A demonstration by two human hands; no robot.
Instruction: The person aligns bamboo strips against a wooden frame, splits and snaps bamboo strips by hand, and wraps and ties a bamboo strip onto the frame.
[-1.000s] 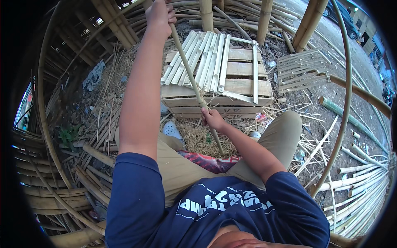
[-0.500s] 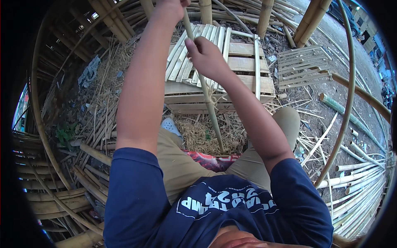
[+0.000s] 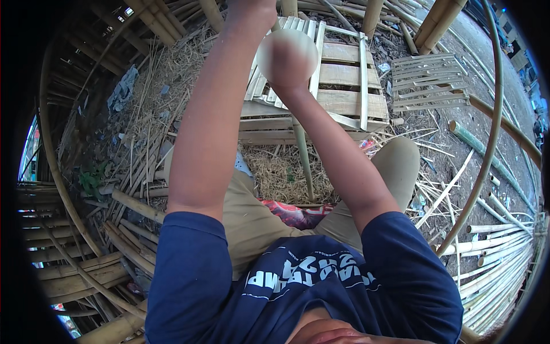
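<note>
A slender bamboo pole (image 3: 302,155) slants upward from the ground between my knees, its far part passing behind my hands. My left hand (image 3: 255,10) is closed around the pole's upper part at the top edge, which cuts off some of its fingers. Lower on the pole lies my right hand (image 3: 289,60); it looks closed on it, though a blur covers its fingers. Beneath and behind both hands, pale split bamboo slats (image 3: 256,89) lie side by side on a low wooden slatted platform (image 3: 344,74).
Shavings (image 3: 281,172) litter the ground before me. A bamboo lattice panel (image 3: 429,80) lies to the right, near a thick green bamboo length (image 3: 478,143). A bent pole (image 3: 492,120) arches at the right. Cut bamboo (image 3: 504,269) is stacked at lower right, more poles (image 3: 86,281) at lower left.
My left hand has come slightly rightward and nearer. My right hand has moved farther up along the pole, closer to the left. The whole view has shifted a little.
</note>
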